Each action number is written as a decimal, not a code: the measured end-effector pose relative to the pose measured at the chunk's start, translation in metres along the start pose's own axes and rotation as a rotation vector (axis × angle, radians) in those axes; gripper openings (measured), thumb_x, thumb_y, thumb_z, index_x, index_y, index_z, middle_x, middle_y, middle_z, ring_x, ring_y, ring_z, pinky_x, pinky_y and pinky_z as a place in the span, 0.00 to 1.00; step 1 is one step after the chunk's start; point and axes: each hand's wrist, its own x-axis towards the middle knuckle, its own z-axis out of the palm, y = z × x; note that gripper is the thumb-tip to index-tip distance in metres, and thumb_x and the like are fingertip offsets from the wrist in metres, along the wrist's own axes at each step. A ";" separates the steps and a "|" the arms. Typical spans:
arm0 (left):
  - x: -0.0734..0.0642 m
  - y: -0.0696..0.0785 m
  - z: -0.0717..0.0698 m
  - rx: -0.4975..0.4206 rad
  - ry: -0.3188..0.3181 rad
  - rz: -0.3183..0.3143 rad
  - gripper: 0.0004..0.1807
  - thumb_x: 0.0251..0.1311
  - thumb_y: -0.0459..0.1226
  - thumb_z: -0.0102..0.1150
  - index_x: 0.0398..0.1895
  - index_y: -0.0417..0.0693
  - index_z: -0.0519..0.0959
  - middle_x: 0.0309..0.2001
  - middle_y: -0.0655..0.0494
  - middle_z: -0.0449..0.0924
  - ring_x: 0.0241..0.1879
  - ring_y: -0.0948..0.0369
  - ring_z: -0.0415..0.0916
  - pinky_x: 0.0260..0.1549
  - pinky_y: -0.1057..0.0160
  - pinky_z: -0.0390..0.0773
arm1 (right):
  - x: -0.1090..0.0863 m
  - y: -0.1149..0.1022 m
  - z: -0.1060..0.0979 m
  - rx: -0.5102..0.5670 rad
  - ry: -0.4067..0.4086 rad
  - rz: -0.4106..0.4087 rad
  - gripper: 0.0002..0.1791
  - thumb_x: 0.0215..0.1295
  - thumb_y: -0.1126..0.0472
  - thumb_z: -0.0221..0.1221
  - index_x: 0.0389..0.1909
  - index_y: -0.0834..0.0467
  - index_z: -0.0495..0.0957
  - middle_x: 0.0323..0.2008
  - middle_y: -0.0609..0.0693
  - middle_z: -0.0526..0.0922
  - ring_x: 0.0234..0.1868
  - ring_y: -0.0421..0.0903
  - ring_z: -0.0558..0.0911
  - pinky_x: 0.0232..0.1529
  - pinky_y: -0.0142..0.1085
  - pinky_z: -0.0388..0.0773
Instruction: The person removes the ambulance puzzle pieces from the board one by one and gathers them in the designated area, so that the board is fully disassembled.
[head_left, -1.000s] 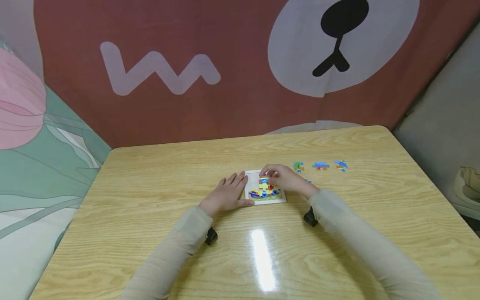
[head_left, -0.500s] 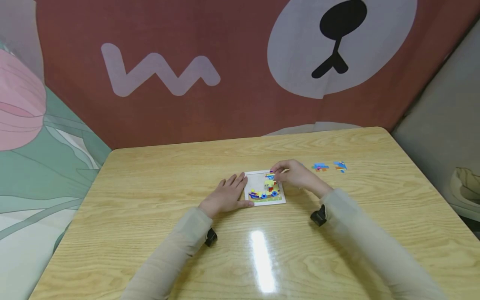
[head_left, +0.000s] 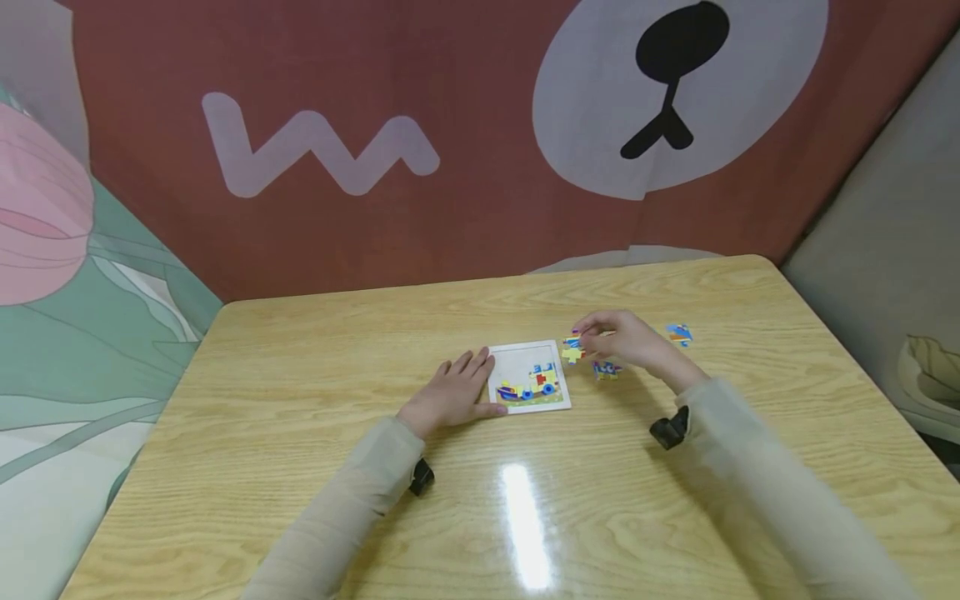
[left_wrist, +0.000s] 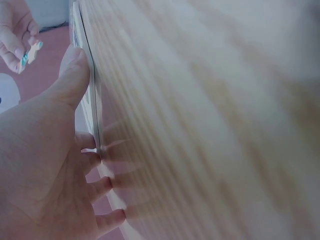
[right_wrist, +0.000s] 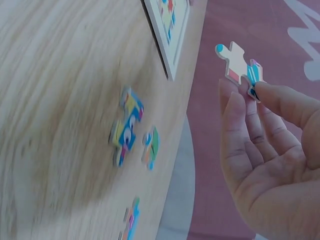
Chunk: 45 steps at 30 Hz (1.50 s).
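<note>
A white-framed jigsaw puzzle board (head_left: pixel 517 360) lies on the table, its lower part filled with pieces of a colourful vehicle picture. My left hand (head_left: pixel 450 394) rests at the board's left side, fingers spread and straight, with the thumb along the near edge; the left wrist view shows the thumb (left_wrist: pixel 75 75) against the frame. To the right of the board, my right hand (head_left: pixel 626 340) pinches a jigsaw piece (head_left: pixel 573 350) between thumb and fingertips. In the right wrist view this jigsaw piece (right_wrist: pixel 235 65) is pale with blue stripes, raised above the table.
Below my right hand lies a loose blue-and-yellow piece (head_left: pixel 606 370). Another blue-and-orange piece (head_left: pixel 680 335) lies farther right. The right wrist view also shows a green-edged piece (right_wrist: pixel 151 147) and a blue-and-pink piece (right_wrist: pixel 131 220). A patterned cloth (head_left: pixel 450 225) hangs behind the table.
My right hand has moved right, off the board, carrying the pinched piece out with it. A loose piece beneath that hand has come into view. My left hand has stayed put.
</note>
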 end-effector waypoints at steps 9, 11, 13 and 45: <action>-0.001 -0.002 0.001 -0.011 0.003 0.001 0.48 0.63 0.65 0.42 0.77 0.49 0.41 0.78 0.53 0.34 0.77 0.50 0.36 0.74 0.44 0.46 | -0.013 0.008 -0.023 -0.063 0.050 -0.011 0.19 0.69 0.61 0.54 0.56 0.68 0.73 0.43 0.61 0.80 0.37 0.42 0.84 0.43 0.41 0.82; -0.001 -0.002 0.002 -0.011 0.007 0.006 0.48 0.63 0.65 0.42 0.77 0.49 0.41 0.78 0.52 0.35 0.77 0.50 0.37 0.73 0.44 0.46 | -0.016 0.012 -0.029 -0.086 0.057 0.002 0.19 0.69 0.61 0.54 0.57 0.67 0.73 0.45 0.62 0.81 0.37 0.42 0.84 0.43 0.40 0.81; -0.001 -0.001 0.002 -0.005 0.009 0.010 0.48 0.63 0.65 0.42 0.77 0.49 0.41 0.78 0.53 0.35 0.77 0.50 0.37 0.73 0.44 0.46 | -0.020 0.016 -0.034 -0.108 0.059 0.021 0.20 0.69 0.60 0.54 0.58 0.66 0.73 0.46 0.62 0.81 0.37 0.43 0.84 0.42 0.39 0.81; -0.003 -0.005 0.003 0.040 0.021 0.010 0.48 0.63 0.66 0.40 0.77 0.50 0.41 0.78 0.54 0.35 0.77 0.51 0.38 0.74 0.45 0.47 | -0.031 0.066 -0.056 -0.036 -0.065 0.206 0.25 0.70 0.67 0.52 0.60 0.80 0.62 0.35 0.43 0.83 0.29 0.31 0.81 0.33 0.28 0.81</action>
